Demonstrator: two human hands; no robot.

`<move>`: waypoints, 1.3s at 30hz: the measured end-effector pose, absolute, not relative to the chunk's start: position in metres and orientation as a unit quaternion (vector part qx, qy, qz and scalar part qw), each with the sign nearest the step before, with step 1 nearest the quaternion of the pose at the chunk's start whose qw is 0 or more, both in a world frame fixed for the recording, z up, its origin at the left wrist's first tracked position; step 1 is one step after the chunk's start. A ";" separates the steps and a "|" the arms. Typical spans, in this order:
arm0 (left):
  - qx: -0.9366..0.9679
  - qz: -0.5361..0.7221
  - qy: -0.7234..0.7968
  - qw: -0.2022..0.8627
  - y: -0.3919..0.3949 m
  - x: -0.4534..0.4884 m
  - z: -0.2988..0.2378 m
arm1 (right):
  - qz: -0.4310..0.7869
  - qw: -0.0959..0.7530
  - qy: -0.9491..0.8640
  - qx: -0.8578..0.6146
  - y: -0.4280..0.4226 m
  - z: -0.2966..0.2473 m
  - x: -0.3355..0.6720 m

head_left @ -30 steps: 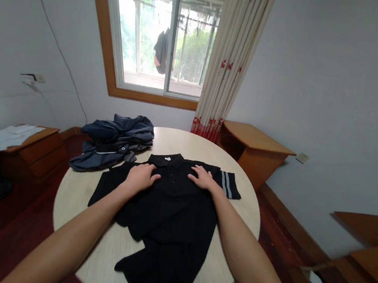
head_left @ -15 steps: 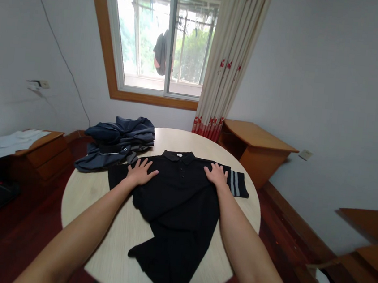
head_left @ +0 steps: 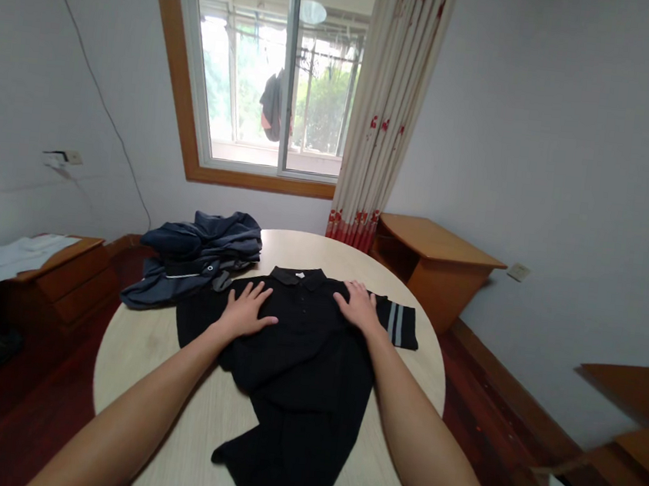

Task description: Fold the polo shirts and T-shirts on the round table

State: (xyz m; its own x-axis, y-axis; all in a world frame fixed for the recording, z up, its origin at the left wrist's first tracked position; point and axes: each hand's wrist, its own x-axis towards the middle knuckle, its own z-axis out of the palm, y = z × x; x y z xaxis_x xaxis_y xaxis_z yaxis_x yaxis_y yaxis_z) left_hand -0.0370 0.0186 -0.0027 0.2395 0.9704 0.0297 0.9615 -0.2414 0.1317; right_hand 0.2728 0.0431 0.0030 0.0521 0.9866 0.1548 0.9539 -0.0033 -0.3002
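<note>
A black polo shirt (head_left: 300, 364) lies face up on the round light-wood table (head_left: 133, 347), collar toward the window, its lower part rumpled near the front edge. One sleeve with two grey stripes (head_left: 400, 324) sticks out to the right. My left hand (head_left: 248, 311) lies flat on the shirt's left shoulder with its fingers spread. On the right shoulder rests my right hand (head_left: 357, 307), also flat and open, just beside the striped sleeve. Neither hand holds anything.
A heap of dark blue and grey clothes (head_left: 198, 257) sits at the table's back left, touching the shirt. A low wooden cabinet (head_left: 433, 258) stands by the curtain (head_left: 391, 103) at the right. Another cabinet with white cloth (head_left: 26, 262) is at the left.
Both hands slid outward from near the collar to the shoulders, spreading the fabric, then drew slightly back toward the middle. The left hand's fingers went from curled to spread flat.
</note>
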 end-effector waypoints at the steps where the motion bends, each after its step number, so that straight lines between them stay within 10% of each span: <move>1: 0.800 0.051 0.596 0.054 0.020 -0.029 -0.004 | 0.067 0.148 -0.710 -0.685 0.043 0.003 0.261; 39: 0.801 -0.040 0.595 0.044 0.243 0.010 0.013 | 0.051 0.028 -0.662 -0.747 0.226 -0.002 0.260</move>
